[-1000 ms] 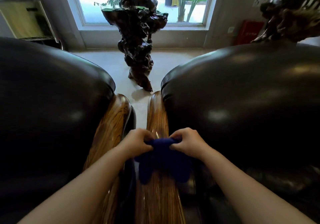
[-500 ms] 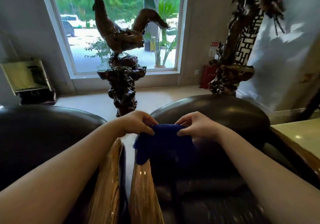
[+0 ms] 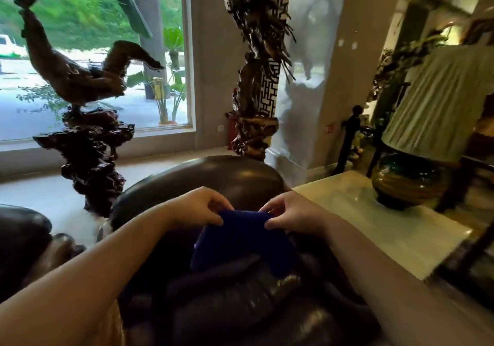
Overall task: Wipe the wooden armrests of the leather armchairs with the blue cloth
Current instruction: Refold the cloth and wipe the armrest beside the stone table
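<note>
Head view. The blue cloth point(image 3: 240, 241) is held up off the furniture, pinched at its upper edge by the left hand point(image 3: 201, 206) on one corner and the right hand point(image 3: 291, 213) on the other, both hands closed on the fabric; the rest of the cloth hangs in front of the dark leather armchair point(image 3: 213, 177).

Compared with a second ago, a clear change is noted: the cloth was then pressed on the wooden armrest between the two chairs, whereas it is now lifted and carried to the right, over the chair's seat and toward the pale stone-topped table point(image 3: 374, 222). The view has also risen, so the window point(image 3: 93, 52) and the carved root sculpture of a bird point(image 3: 77, 84) are now in frame. It is judged that wiping of the middle armrests has been broken off and that the cloth is being refolded or moved on to this chair's far armrest.

Hidden or unclear: only a sliver of golden wood point(image 3: 115, 327) is seen at the bottom edge, under the left forearm. The far armrest is not made out; it is presumably covered by the right forearm. The lower frame is smeared by motion, and the lamp point(image 3: 427, 121) on the table is cut off at the right.
</note>
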The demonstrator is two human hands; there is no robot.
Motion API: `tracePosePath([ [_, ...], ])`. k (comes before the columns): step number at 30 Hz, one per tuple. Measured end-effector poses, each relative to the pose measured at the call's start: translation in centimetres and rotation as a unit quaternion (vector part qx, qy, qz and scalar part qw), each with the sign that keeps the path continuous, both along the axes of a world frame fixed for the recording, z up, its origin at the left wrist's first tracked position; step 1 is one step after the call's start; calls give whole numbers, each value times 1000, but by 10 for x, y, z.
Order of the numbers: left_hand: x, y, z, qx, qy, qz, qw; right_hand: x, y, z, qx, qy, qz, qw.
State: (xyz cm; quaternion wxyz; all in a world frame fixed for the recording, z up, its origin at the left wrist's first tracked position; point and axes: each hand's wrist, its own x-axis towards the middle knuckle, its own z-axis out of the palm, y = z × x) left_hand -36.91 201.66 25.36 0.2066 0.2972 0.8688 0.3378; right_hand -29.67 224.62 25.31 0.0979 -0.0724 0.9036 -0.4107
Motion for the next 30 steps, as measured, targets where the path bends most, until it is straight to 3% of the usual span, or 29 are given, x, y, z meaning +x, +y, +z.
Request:
tracePosePath([
  [7,59,163,-76,-18,-33,-69,997,88,149,-76,-10,-62,-69,996],
  [13,43,259,-112,-8,-55,-104,993,87,235,-107,8,-66,-118,991],
  [22,-63,378,-165,14,-54,-97,994,-30,362,-144,41,-91,-126,987],
  [30,-158,462,-212,38,-78,13,996,-163,454,-184,68,-91,-69,991],
])
